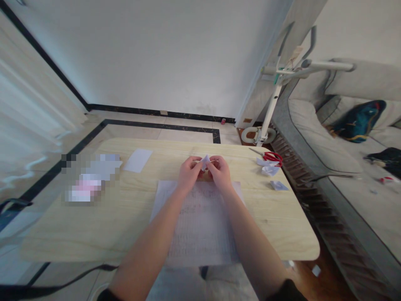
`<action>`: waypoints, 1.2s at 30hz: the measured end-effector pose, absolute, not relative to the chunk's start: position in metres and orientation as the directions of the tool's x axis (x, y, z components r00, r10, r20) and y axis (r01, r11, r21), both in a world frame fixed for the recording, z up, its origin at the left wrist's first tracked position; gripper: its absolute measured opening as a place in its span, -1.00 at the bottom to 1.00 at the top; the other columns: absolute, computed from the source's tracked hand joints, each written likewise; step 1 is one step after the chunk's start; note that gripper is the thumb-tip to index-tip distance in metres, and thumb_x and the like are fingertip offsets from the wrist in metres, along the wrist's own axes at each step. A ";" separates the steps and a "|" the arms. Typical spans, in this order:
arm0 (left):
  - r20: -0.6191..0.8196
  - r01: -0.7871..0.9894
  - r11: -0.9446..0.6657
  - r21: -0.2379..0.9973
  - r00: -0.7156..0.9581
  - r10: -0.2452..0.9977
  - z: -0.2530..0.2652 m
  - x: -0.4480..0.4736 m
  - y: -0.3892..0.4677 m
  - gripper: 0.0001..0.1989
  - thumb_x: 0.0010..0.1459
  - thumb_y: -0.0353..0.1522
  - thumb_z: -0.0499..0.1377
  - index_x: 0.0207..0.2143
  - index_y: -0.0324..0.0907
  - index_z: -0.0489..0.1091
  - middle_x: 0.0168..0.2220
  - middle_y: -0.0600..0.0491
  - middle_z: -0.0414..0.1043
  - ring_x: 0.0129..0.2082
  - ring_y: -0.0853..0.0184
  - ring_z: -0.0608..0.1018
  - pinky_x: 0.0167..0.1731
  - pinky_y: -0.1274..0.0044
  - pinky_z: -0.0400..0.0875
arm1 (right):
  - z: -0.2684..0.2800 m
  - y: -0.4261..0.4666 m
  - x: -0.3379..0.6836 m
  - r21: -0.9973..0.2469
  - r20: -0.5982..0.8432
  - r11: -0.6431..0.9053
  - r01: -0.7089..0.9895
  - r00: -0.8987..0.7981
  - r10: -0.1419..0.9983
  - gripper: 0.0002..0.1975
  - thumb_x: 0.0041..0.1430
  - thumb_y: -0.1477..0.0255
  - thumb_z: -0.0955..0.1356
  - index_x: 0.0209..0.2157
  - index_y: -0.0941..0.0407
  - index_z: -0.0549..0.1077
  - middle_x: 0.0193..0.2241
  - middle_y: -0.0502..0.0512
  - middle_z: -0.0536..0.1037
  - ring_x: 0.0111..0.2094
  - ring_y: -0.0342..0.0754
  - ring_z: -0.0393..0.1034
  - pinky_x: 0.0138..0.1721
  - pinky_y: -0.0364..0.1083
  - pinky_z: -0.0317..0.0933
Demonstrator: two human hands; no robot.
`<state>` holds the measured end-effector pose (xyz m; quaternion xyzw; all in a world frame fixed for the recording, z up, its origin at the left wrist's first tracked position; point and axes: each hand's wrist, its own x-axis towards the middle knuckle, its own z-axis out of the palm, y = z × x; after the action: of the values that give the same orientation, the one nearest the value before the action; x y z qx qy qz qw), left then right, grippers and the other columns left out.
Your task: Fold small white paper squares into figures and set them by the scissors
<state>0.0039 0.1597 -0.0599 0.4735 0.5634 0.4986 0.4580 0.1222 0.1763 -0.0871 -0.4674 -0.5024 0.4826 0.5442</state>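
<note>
Hands [188,170] [221,169] pinching folded paper [205,160], red-handled scissors [268,156]

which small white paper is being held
The folded paper pinched between left hand and right hand; the flat sheet at left and pieces near the red scissors lie on the table.

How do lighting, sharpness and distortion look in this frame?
Head view: soft light, no harsh glare; markings on the large sheet too blurred to read; pinched paper soft-edged; sofa slanted by wide-angle distortion; pixel blocks cover part of the table's left.
</note>
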 end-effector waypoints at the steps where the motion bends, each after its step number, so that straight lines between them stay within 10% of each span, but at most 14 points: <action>1: -0.050 0.065 0.059 0.996 -0.121 0.991 -0.060 0.004 0.160 -0.82 0.05 -0.31 0.16 -0.31 -0.22 0.39 -0.55 0.09 0.45 -0.59 0.42 0.47 -0.58 0.63 0.33 | -0.086 0.176 0.122 -0.994 0.070 0.072 -0.078 0.024 0.997 -0.78 -0.03 0.29 0.38 -0.37 0.09 0.33 -0.65 -0.13 0.38 -0.67 -0.21 0.19 -0.64 -0.21 0.04; 16: 0.106 0.205 -0.077 0.976 -0.134 0.985 -0.067 0.004 0.159 -0.85 0.10 -0.35 0.09 -0.28 -0.17 0.39 -0.58 0.13 0.37 -0.57 0.42 0.45 -0.56 0.61 0.28 | -0.078 0.168 0.120 -0.963 0.262 0.260 0.068 0.034 0.964 -0.87 0.05 0.38 0.33 -0.32 0.08 0.37 -0.59 -0.11 0.33 -0.61 -0.20 0.20 -0.58 -0.19 0.08; 36: 0.151 0.217 -0.121 0.969 -0.124 0.981 -0.075 0.004 0.159 -0.78 0.13 -0.37 0.03 -0.14 -0.13 0.30 -0.45 0.13 0.37 -0.53 0.43 0.44 -0.49 0.59 0.32 | -0.081 0.173 0.123 -0.985 0.170 0.172 -0.025 0.069 0.983 -0.72 0.01 0.29 0.37 -0.21 0.07 0.39 -0.46 -0.05 0.42 -0.56 -0.19 0.30 -0.55 -0.18 0.19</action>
<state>0.0038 0.1589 -0.0750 0.5467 0.5478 0.5116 0.3731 0.1230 0.1728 -0.0807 -0.4641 -0.5162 0.4458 0.5651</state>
